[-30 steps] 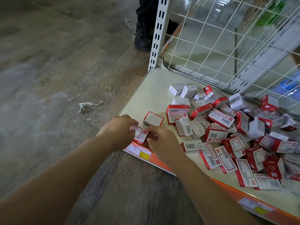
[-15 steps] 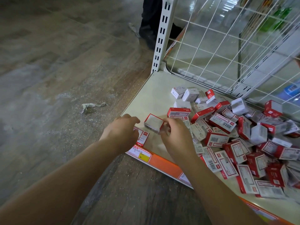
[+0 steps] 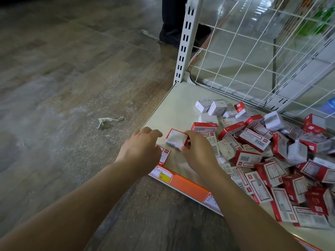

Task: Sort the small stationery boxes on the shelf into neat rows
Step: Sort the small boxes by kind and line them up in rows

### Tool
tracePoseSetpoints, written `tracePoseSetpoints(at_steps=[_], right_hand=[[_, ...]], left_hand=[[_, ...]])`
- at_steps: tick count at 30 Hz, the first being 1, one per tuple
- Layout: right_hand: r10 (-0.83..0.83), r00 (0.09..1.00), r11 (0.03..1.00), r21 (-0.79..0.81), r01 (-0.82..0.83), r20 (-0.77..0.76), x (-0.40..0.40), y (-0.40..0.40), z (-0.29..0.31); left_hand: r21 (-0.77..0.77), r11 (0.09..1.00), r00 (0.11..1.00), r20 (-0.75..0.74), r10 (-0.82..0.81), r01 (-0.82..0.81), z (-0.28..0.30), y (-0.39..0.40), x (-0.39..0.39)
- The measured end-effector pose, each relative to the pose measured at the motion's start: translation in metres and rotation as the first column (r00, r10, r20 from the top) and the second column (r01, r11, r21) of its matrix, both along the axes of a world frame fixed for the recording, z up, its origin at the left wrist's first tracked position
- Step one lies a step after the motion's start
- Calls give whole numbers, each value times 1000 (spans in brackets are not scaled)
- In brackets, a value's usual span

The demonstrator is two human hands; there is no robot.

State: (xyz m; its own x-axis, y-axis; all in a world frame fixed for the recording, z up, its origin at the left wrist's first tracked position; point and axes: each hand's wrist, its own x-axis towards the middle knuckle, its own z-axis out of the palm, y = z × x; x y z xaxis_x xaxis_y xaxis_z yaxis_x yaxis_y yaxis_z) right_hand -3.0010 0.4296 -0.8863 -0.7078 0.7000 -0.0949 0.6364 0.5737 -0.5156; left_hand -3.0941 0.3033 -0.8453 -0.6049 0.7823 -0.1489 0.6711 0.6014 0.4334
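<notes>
Shop, slotted shelf upright (image 3: 184, 42), wire grid back (image 3: 253, 48), price label (image 3: 163, 175)

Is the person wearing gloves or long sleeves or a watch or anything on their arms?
No. The left hand and right hand are both bare, with no gloves. Both forearms are uncovered as far as the picture shows, so no sleeves are in view. No watch, bracelet or ring can be seen on the sides facing the camera.

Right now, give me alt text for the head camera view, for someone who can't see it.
The right hand pinches a small red-and-white box at the shelf's front left corner, while the left hand rests on another box beside it. A jumbled pile of staple and paper-clip boxes covers the shelf to the right, with wire mesh behind.
</notes>
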Motion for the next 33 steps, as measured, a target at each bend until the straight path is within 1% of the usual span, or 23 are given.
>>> tracePoseSetpoints(at_steps=[3, 6, 13, 15, 20, 24, 29, 33], right_hand=[[33, 997, 999, -14, -34, -68, 10, -1, 18], [58, 995, 998, -28, -61, -81, 25, -2, 38], [-5, 988, 991, -132, -15, -151, 70, -2, 64], [-13, 986, 983, -182, -18, -165, 80, -1, 67], [-37, 986, 968, -252, -5, -160, 98, 0, 69], [-70, 984, 948, -317, 14, -163, 106, -3, 72], [-62, 985, 942, -336, 5, -160, 108, -8, 73], [-67, 984, 928, -374, 1, -164, 109, -10, 73]], left_hand=[[48, 999, 1000, 6, 0, 0, 4, 2, 5], [120, 993, 1000, 8, -8, 7, 9, 2, 12], [291, 956, 999, 29, -39, 29, 13, -5, 40], [301, 952, 997, 26, -71, 60, 14, -6, 48], [290, 946, 989, -37, -141, 146, 17, -5, 63], [291, 945, 988, -56, -141, 151, 20, -2, 69], [306, 935, 984, -84, -159, 178, 18, -1, 73], [322, 934, 987, -59, -146, 158, 17, -2, 71]])
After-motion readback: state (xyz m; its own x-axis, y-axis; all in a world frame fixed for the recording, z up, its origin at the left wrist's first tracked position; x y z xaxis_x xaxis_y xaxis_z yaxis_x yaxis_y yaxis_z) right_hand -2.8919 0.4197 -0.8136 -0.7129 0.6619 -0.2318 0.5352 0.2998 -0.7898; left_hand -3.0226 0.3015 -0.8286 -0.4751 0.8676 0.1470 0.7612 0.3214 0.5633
